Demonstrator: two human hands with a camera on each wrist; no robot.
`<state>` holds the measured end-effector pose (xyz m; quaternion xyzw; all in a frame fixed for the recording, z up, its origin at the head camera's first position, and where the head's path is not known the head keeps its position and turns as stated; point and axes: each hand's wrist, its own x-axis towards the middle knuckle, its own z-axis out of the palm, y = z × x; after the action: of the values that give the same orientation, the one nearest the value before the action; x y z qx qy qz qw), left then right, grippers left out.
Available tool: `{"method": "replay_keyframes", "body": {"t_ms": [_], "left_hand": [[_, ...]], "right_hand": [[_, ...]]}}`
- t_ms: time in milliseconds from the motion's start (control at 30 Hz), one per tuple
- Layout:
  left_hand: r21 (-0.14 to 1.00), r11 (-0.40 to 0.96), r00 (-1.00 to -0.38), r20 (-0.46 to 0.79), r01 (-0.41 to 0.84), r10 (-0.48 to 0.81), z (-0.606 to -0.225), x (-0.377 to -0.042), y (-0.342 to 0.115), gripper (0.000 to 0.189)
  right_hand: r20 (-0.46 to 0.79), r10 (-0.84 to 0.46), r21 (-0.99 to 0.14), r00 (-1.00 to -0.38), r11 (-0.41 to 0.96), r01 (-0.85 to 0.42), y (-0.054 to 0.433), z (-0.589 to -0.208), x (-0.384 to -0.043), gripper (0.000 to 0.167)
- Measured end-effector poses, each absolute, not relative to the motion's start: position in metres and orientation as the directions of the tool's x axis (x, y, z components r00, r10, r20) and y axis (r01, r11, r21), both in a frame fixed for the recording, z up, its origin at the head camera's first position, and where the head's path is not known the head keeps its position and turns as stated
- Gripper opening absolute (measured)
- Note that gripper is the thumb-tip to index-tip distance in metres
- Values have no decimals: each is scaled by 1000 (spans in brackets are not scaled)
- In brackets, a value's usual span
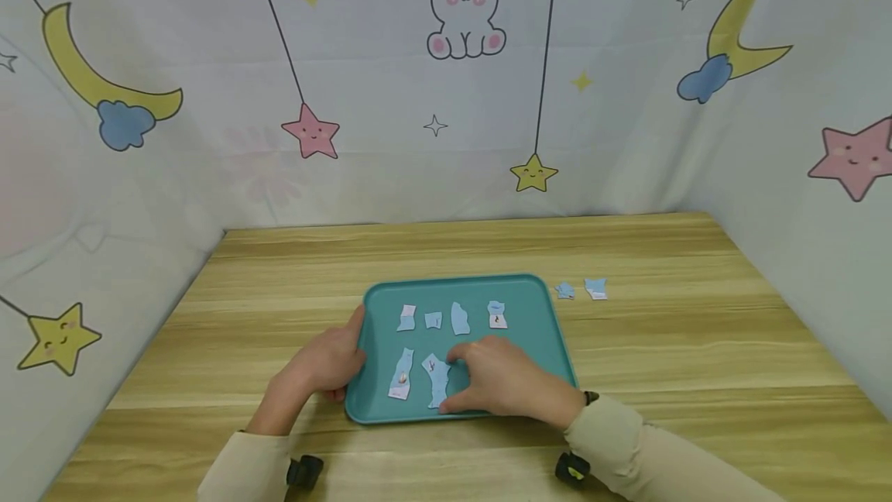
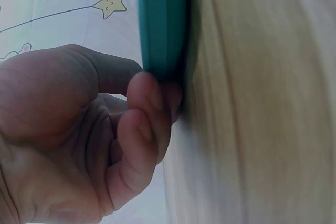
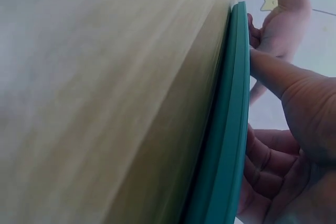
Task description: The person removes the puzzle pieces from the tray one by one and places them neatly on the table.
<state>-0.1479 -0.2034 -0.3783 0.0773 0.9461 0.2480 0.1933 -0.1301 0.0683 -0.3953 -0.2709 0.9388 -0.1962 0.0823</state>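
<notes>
A teal tray (image 1: 533,335) lies on the wooden table, holding several torn pieces of light blue and pinkish printed paper. At its left edge, my left hand (image 1: 326,362) grips the tray; in the left wrist view the thumb reaches over the rim (image 2: 164,24) and curled fingers meet its side. My right hand (image 1: 512,382) is over the tray's front right part. Its curled index finger and thumb hold the right side of a torn paper piece (image 1: 437,382), which lies flat. Just left of that is a long paper piece (image 1: 400,375) with a small shell-like print.
Across the tray's back half lie a pink-and-blue scrap (image 1: 406,318), a small square scrap (image 1: 433,321), a tall blue scrap (image 1: 460,319) and another scrap (image 1: 497,314). Two more scraps (image 1: 595,289) lie on the table (image 1: 662,347) beyond the tray's right edge. A printed curtain (image 1: 390,177) hangs behind.
</notes>
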Motion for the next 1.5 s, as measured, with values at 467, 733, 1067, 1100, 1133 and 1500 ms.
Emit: {"method": "replay_keyframes", "body": {"t_ms": [467,733,1067,1100,1133,1500], "left_hand": [[496,868,-914,-333,40,232,-381,-148,-204,76],[499,865,-915,-321,56,244,-379,-148,-204,75],[497,867,-914,-334,38,232,-381,-148,-204,76],[497,867,-913,-335,37,231,-382,-149,-204,76],[496,868,-912,-339,33,229,-382,-149,-205,76],[502,864,-912,-340,30,229,-382,-150,-206,76]], "right_hand": [[-16,-557,-418,-830,758,-501,68,-394,-130,58],[-17,-590,-430,-807,734,-526,69,-396,-133,56],[-23,-623,-439,-782,709,-552,71,-397,-137,55],[-23,-628,-452,-778,701,-552,72,-397,-137,54],[-25,-631,-471,-776,692,-547,73,-398,-138,54],[-12,-604,-644,-797,615,-456,89,-397,-147,53]]}}
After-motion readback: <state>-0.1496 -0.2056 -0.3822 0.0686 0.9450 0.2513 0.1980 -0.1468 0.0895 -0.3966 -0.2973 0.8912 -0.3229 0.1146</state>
